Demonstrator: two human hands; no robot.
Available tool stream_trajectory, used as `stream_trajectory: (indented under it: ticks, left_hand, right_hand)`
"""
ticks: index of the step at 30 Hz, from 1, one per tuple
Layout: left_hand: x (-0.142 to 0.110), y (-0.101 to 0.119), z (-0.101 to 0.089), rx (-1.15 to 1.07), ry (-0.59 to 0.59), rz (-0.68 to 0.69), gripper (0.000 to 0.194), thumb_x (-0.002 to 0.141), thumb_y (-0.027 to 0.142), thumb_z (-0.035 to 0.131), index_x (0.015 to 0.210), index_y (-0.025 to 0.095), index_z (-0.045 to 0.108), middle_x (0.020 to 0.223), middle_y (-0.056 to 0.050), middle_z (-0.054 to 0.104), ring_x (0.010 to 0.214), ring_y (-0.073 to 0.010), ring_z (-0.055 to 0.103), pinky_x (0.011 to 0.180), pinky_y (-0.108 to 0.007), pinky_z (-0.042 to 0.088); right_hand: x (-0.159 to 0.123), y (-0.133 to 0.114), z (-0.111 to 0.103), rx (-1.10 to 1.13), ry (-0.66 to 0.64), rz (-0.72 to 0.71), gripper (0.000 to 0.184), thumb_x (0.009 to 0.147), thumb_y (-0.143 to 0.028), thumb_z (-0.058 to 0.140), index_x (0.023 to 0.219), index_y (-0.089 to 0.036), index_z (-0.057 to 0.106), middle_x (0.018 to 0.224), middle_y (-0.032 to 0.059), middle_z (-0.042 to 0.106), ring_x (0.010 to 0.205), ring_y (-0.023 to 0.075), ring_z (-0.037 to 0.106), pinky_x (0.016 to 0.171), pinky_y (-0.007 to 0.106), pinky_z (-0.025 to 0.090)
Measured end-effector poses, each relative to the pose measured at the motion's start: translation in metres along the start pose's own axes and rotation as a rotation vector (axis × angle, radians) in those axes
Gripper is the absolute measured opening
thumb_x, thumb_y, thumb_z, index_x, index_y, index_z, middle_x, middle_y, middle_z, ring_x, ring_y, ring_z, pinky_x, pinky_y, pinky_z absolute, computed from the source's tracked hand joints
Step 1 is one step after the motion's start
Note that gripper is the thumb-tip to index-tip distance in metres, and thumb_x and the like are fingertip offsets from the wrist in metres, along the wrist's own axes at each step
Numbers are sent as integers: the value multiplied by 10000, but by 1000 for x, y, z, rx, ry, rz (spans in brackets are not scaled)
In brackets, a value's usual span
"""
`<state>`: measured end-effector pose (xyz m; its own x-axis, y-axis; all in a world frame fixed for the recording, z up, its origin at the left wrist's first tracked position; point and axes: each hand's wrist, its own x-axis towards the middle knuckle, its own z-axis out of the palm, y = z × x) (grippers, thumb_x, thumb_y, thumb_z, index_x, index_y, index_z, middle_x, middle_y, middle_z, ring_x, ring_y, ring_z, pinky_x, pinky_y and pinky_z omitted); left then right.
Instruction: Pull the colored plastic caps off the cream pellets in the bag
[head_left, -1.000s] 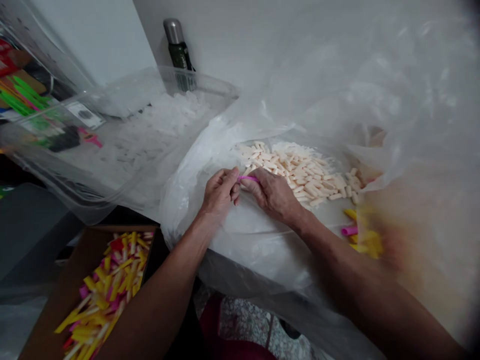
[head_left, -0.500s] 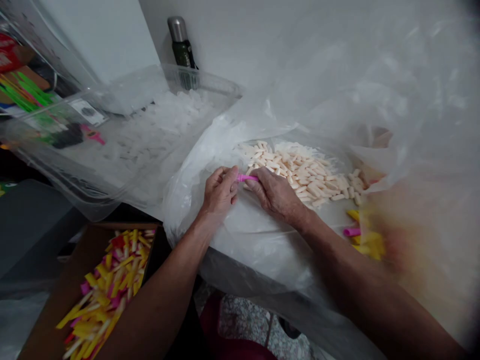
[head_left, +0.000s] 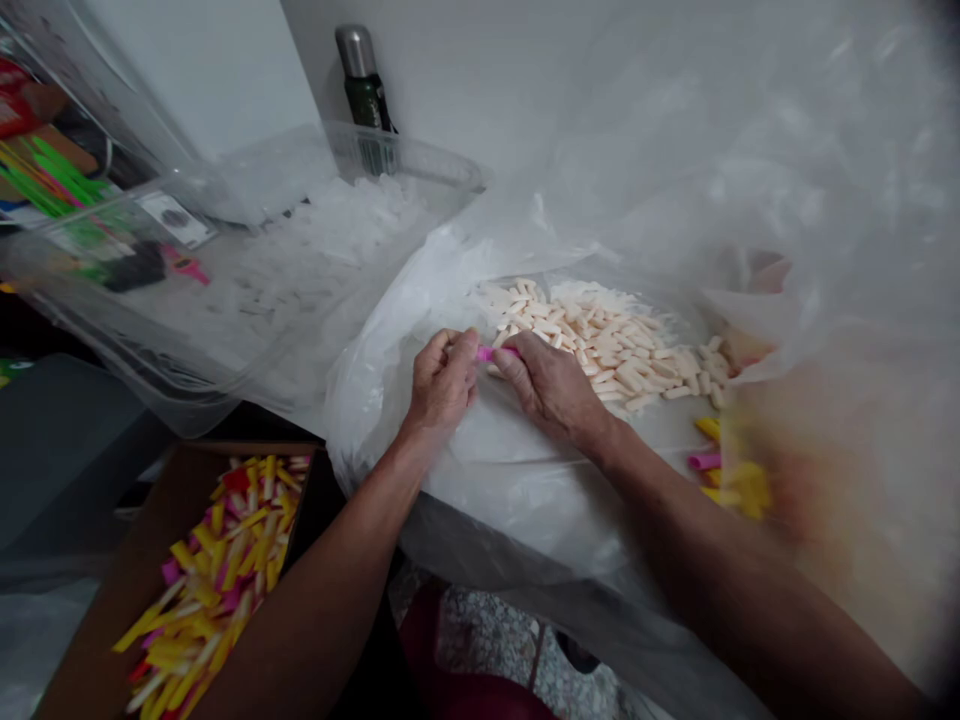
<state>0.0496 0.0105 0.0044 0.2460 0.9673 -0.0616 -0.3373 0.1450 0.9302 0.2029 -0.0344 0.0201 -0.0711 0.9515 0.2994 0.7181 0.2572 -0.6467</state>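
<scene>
The plastic sheeting (head_left: 510, 495) has its near edge this side of your left hand (head_left: 442, 380) and right hand (head_left: 553, 388); cream pieces (head_left: 611, 350) lie beyond, spreading right. Both hands pinch a pink tube (head_left: 487, 354) between them, apparently slim, its ends hidden.

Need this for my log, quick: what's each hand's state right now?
Left hand: closed, holding one end of a pink piece.
Right hand: closed, holding the other end of that pink piece.
</scene>
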Motion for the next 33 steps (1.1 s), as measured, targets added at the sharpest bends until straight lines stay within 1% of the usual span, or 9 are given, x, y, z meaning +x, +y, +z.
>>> stream_trajectory:
  ticks: [4,12,15,18,22,25,28,30,33]
  left_hand:
    - [0,-1,-1,6,-31,37,485,833,589,799,757,233,479,531,112,331,419,-55,259,374,-186,259]
    - [-3,-3,-5,144,9,167,387,916,525,739,771,229,537,531,91,383,428,-67,334,420,-200,339]
    - [0,1,-4,63,78,131,391,938,573,690,797,229,570,527,72,449,419,-88,402,434,-220,400]
    - [9,9,-10,-48,225,76,438,960,623,616,788,232,518,545,53,517,416,-105,466,463,-242,454]
    - [18,20,-21,-161,302,-20,423,940,575,633,781,235,440,648,33,602,499,-111,577,522,-237,500]
    - [20,22,-26,-153,301,-36,302,912,466,691,859,228,513,637,77,529,461,-82,500,497,-212,461]
    - [22,19,-31,105,331,54,197,889,371,712,888,221,585,619,89,485,438,-78,393,452,-209,375]
    - [25,16,-34,421,313,209,134,887,328,708,873,211,645,665,50,551,540,-109,489,524,-220,413]
    - [29,14,-36,947,141,396,129,908,278,681,998,213,747,854,-31,660,789,-189,631,737,-279,498]
  right_hand:
    - [-1,1,2,-8,-7,-24,571,1106,-674,253,866,-227,516,817,50,577,731,191,513,707,340,391]
    - [0,-19,4,494,-122,288,631,1073,-743,308,733,-233,461,614,-16,460,549,138,429,546,298,378]
    - [1,-12,-2,263,-36,145,610,1082,-705,364,784,-212,563,706,18,564,659,159,516,644,307,418]
    - [3,0,-5,-57,71,-5,436,1103,-549,463,969,-193,678,911,75,675,822,199,598,749,330,440]
    - [2,9,2,-401,-77,-53,228,1061,-315,567,995,-168,729,1005,140,696,954,273,622,840,383,465]
    - [1,10,12,-552,-164,-41,229,1059,-278,556,970,-143,719,1026,184,691,1001,318,608,892,433,466]
    - [0,11,18,-533,-122,-74,225,1076,-288,521,1002,-151,683,1044,190,691,1015,323,592,908,443,459]
    - [0,14,18,-439,-64,-91,220,1091,-302,483,1016,-173,643,1039,170,691,990,301,590,900,422,457]
    - [-1,15,15,-259,24,-41,220,1114,-345,424,1030,-206,573,995,120,691,904,254,600,826,366,446]
